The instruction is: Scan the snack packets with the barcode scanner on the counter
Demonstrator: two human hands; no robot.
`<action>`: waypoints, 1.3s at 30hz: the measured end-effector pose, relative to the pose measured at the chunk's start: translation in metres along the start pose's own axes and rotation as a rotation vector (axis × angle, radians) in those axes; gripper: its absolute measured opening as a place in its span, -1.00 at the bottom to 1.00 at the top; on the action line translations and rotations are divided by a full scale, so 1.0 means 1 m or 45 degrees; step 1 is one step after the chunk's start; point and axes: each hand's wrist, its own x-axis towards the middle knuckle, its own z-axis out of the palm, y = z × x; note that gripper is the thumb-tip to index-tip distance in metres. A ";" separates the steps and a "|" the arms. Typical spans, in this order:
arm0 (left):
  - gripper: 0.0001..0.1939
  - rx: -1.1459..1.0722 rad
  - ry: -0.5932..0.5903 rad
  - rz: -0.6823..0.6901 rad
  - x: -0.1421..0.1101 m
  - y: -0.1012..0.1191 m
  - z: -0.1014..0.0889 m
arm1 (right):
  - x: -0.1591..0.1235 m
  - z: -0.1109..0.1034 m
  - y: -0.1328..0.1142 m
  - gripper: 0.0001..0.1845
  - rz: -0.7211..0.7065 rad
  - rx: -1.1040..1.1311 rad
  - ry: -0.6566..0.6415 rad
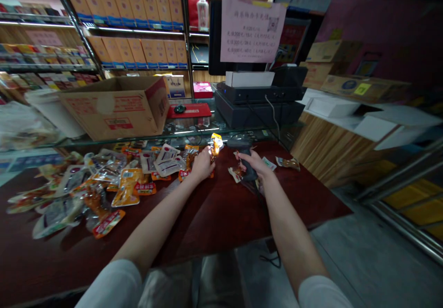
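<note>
My left hand (203,164) is closed around a small orange-and-clear snack packet (216,144), held up over the table and brightly lit. My right hand (256,163) grips the handle of a dark barcode scanner (246,156), whose head faces left toward that packet. A cord runs down from the scanner's handle. Under and beside the scanner lies a brown snack packet (236,174), partly covered by it. To the left of my left hand spreads a heap of vacuum-sealed snack packets (128,186), some orange, some white-backed.
An open cardboard box (110,109) stands on the glass counter behind the heap. A black cash drawer (256,112) sits behind the scanner, below a monitor with a pink notice (252,31). Another packet (288,163) lies at the right of the dark red table (207,225).
</note>
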 end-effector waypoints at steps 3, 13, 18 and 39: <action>-0.40 0.007 0.010 -0.014 -0.009 -0.005 -0.005 | -0.002 0.005 -0.001 -0.61 0.007 -0.012 -0.056; -0.23 0.209 0.013 -0.181 -0.041 -0.025 -0.025 | -0.006 0.011 0.001 -0.58 0.051 -0.050 -0.071; -0.37 0.271 -0.127 -0.242 -0.058 -0.047 -0.034 | -0.005 0.012 0.005 -0.59 0.064 -0.061 -0.058; -0.50 0.708 -0.504 -0.549 -0.058 -0.076 -0.102 | -0.029 -0.115 -0.035 -0.71 -0.007 -0.106 0.479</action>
